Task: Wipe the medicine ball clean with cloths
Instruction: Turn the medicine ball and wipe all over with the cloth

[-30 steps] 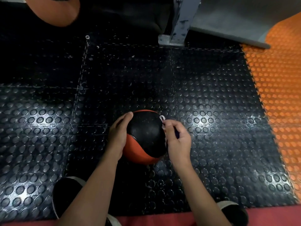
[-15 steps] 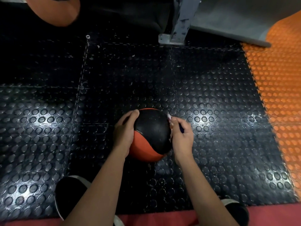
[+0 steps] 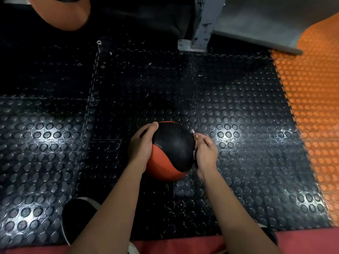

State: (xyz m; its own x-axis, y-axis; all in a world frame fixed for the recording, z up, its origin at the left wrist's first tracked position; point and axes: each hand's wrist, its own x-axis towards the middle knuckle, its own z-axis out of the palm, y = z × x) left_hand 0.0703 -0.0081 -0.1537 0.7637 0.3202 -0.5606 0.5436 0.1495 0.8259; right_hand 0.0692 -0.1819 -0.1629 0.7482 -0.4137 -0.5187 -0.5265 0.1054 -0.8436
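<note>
A black and orange medicine ball [image 3: 172, 147] sits on the black studded floor mat [image 3: 238, 125] in the lower middle of the view. My left hand [image 3: 141, 145] cups its left side, fingers curved over the top edge. My right hand [image 3: 205, 153] lies against the ball's right side and pinches a small pale cloth [image 3: 193, 132]. Only a bit of the cloth shows above my fingers; the remainder is hidden between hand and ball.
A second orange ball [image 3: 62, 11] lies at the top left. A grey metal post foot [image 3: 194, 46] and a grey ramp [image 3: 256, 24] stand behind. An orange mat [image 3: 315, 107] borders the right. My black shoes [image 3: 77, 217] are at the bottom.
The ball and both hands have shifted a little right and away. My right hand has pulled in closer against the ball's right side, and less of the cloth shows.
</note>
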